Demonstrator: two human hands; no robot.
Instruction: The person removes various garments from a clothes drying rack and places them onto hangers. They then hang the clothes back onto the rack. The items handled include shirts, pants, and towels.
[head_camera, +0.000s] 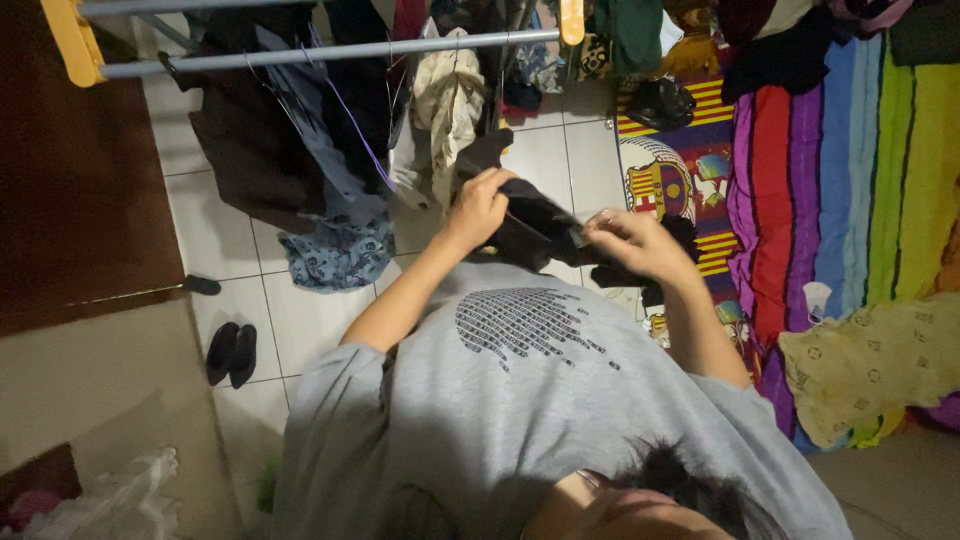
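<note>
Seen from above and inverted, with the wearer's grey shirt (520, 400) filling the lower frame. Largest item: striped multicolour bedspread (850, 170) along one side, yellow patterned cloth (870, 370) lying on it. Next: drying rack (330, 48) with grey rails and yellow end caps, hung with dark and pale garments (300, 130), standing just beyond the hands. White tiled floor (300, 320) below; blue patterned cloth (340, 255) dropped on it, pair of black shoes (232, 352) further off. Dark garment (540, 230) held between both hands in front of the chest, long axis running hand to hand, bulk hanging nearer the rack. Left hand (478, 208) closed on one upper edge; right hand (635, 240) pinching the opposite end, fingers curled. Both hands equally near, both in contact. Hung clothing crowding the rail space directly ahead; striped mat (680, 170) beneath, apart.
</note>
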